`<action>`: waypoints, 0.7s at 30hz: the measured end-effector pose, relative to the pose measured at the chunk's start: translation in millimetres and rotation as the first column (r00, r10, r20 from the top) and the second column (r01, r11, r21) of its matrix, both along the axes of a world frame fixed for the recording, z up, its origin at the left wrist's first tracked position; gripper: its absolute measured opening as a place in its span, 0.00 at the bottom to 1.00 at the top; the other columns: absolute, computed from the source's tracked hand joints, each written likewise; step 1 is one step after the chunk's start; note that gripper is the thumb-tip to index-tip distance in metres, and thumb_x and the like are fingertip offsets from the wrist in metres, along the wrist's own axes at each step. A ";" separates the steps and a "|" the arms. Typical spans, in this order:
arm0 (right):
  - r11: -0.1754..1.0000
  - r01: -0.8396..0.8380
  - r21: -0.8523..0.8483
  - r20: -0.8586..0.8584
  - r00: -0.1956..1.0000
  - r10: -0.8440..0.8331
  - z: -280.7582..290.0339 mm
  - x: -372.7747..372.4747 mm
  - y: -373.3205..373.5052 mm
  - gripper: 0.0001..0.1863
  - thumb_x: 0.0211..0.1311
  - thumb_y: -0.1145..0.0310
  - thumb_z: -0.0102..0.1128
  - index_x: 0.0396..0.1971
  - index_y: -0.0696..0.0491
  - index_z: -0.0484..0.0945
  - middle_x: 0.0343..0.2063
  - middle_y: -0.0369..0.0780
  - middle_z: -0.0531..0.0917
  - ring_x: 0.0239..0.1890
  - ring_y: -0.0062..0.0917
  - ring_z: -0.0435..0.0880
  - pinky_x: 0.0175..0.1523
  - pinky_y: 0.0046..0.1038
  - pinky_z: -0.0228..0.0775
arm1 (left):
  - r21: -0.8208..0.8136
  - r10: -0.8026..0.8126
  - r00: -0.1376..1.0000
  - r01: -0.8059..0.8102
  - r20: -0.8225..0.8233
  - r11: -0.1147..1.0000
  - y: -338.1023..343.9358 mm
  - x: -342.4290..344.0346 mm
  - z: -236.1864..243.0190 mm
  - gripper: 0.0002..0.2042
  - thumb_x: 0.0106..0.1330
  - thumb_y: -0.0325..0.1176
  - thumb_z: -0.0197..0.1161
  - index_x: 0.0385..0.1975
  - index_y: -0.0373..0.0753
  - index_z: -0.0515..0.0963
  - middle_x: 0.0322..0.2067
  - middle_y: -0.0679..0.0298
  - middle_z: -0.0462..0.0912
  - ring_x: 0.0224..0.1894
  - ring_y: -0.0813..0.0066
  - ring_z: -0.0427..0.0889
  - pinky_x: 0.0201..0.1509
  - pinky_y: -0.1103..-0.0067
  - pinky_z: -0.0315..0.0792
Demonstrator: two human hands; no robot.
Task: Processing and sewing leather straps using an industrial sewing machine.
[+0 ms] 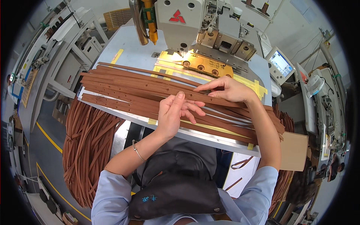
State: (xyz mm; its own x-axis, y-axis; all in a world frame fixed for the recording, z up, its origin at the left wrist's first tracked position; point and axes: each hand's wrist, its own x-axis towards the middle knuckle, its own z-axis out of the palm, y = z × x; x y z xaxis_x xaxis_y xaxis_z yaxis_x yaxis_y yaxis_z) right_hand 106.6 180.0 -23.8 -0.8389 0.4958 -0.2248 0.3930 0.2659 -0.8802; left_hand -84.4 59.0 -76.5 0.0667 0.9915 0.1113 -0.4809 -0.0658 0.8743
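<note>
- The left hand (173, 114) rests palm-down on the near strips of a spread of brown leather straps (138, 92), thumb up and fingers curled loosely toward the right, pinching a strap edge as far as the view shows.
- A thin metal bracelet (137, 150) circles the wrist just behind that hand.
- Left of and below the left hand, a thick bundle of the same straps (88, 150) hangs off the table edge (210, 138).
- Just beyond and to the right of the left hand, the right hand (227, 89) lies on the straps, its fingers narrow and extended leftward, fingertips pressing 1 strap.
- Beyond the right hand, touching the far straps, sits an orange metal plate (208, 66) under a lit needle area.
- Farther past both hands rises the white sewing machine head (180, 18).
- Far right of the right hand stands a small control screen (280, 63).
</note>
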 end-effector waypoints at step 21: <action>0.990 0.078 0.117 -0.062 0.996 -0.071 -8.3 -5.2 -11.9 0.12 0.60 0.76 0.61 0.45 0.56 0.81 0.41 0.37 0.84 0.45 0.20 0.80 0.53 0.24 0.70 | 0.106 0.011 0.994 0.000 -0.107 0.994 -6.1 -10.7 -2.0 0.20 0.77 0.40 0.38 0.29 0.31 0.70 0.33 0.35 0.81 0.29 0.58 0.86 0.20 0.79 0.79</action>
State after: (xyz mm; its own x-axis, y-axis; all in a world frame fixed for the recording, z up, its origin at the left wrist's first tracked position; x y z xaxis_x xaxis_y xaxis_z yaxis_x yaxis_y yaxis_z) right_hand 101.4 168.1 -32.1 -0.8082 0.5779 -0.1130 0.3655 0.3418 -0.8658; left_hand -95.1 52.9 -78.4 0.0785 0.9751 0.2076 -0.3836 -0.1627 0.9091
